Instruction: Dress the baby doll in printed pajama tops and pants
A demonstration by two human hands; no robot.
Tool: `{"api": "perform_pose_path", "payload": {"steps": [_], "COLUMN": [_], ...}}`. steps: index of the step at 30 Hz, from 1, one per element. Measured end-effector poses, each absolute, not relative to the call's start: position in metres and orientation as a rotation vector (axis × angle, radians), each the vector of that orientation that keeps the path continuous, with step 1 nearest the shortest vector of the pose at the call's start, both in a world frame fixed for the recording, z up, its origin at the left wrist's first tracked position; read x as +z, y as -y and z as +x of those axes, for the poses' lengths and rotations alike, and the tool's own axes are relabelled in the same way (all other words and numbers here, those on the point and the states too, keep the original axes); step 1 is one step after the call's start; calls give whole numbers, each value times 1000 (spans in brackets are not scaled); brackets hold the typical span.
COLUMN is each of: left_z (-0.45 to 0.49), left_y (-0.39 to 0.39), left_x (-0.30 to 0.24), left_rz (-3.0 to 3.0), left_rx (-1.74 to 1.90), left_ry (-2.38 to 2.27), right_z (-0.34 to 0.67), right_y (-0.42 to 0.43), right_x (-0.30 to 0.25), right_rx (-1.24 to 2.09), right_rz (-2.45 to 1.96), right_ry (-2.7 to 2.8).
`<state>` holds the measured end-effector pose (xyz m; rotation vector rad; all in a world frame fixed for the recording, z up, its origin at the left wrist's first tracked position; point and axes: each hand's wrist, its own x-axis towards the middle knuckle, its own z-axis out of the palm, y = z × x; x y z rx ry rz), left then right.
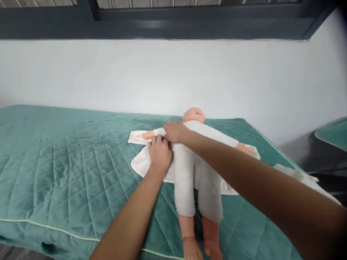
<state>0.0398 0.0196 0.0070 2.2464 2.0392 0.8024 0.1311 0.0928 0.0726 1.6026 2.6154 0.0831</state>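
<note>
Quilted green bedspread point(81, 173) supports a baby doll point(184, 173) lying 12-to-6 o'clock, torso point(197, 127) at 3 o'clock from the left hand point(159, 153), right hand point(176, 132) nearer, fingers point(153, 141) bent, grip indeterminable.

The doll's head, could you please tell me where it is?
In the head view, the doll's head lies just right of centre, near the far edge of the green quilted cover, beyond the right hand.

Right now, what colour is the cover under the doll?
The cover is green, diamond-quilted; head view.
</note>
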Motion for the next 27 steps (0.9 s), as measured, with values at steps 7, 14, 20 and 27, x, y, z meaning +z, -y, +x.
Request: {"api": "perform_pose_path", "payload": {"steps": [7, 14, 20, 27], "left_z": [29, 12, -3, -10], "left_y": [-35, -46, -52, -58], "left_x": [-2, -9, -13, -18], "left_rz": [1874, 1568, 1303, 1088], "left_rx": [935, 1380, 1593, 1695], "left_ry": [-2125, -1864, -1698, -1562], "right_z": [138, 168, 181, 185], "right_y": [-104, -84, -75, -67], "right_x": [69, 78, 80, 79], "right_rx": [77, 72, -19, 34], "right_rz": [1654, 1694, 1682, 1684], "right_ry": [-2605, -2751, -2835, -2738]}}
